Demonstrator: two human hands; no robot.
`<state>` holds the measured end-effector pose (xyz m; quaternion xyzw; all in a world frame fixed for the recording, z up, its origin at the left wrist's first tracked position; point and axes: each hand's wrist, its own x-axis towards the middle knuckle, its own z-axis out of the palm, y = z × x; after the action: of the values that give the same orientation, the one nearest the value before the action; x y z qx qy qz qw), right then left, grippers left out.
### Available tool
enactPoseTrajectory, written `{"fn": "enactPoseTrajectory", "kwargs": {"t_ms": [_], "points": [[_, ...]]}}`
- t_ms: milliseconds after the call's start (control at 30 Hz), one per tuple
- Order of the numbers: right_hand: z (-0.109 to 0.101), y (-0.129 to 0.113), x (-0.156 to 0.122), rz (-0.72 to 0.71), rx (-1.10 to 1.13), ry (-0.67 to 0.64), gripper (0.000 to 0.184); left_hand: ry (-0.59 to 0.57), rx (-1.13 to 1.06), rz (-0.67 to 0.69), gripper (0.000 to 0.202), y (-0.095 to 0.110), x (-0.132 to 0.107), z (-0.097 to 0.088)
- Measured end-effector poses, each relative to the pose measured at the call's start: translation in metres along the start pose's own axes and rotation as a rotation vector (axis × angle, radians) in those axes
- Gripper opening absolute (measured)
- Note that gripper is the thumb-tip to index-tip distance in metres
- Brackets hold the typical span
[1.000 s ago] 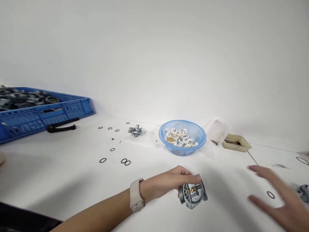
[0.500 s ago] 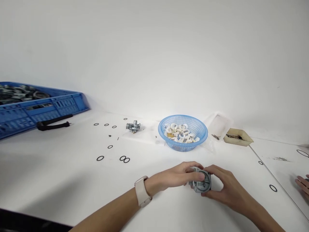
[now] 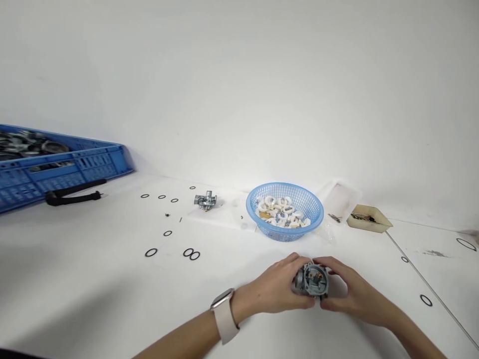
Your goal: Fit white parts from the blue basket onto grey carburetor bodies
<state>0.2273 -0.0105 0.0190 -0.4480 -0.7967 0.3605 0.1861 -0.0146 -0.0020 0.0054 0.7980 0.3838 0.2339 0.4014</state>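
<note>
A grey metal carburetor is held between my two hands just above the white table, its round bowl opening facing up and brass jets showing inside. My left hand grips its left side, thumb along the near edge. On the right side, my right hand closes fingers and thumb around the rim. Beyond the hands stands a blue plastic basket with white rings and small parts in it. Farther left, a second carburetor rests on the table.
A blue crate of metal parts stands at the far left, with a black-handled tool before it. Several black O-rings lie scattered about. Right of the basket are a clear plastic tray and a yellowish container with small parts.
My left thumb has moved from over the carburetor's opening to its near edge, exposing the brass jets inside. Another person's hand at the right edge has gone out of view.
</note>
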Motion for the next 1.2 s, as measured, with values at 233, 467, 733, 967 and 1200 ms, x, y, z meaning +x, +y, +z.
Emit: {"fn": "enactPoseTrajectory", "kwargs": {"t_ms": [233, 467, 733, 967, 1200], "points": [[-0.062, -0.026, 0.028, -0.060, -0.271, 0.096, 0.042, -0.029, 0.068, -0.053, 0.091, 0.003, -0.005, 0.002], [-0.065, -0.047, 0.120, -0.087, -0.609, 0.096, 0.030, 0.090, 0.446, 0.031, 0.085, 0.005, -0.005, 0.000], [-0.026, -0.048, 0.216, 0.077, -0.798, -0.179, 0.025, 0.088, 0.498, 0.098, 0.072, -0.002, -0.004, 0.001], [-0.006, -0.040, 0.236, 0.202, -0.867, -0.315, 0.031, 0.099, 0.515, 0.098, 0.066, -0.002, -0.003, 0.004], [-0.034, -0.031, 0.221, 0.114, -0.839, -0.301, 0.031, 0.068, 0.537, 0.087, 0.062, 0.000, -0.004, 0.004]]}}
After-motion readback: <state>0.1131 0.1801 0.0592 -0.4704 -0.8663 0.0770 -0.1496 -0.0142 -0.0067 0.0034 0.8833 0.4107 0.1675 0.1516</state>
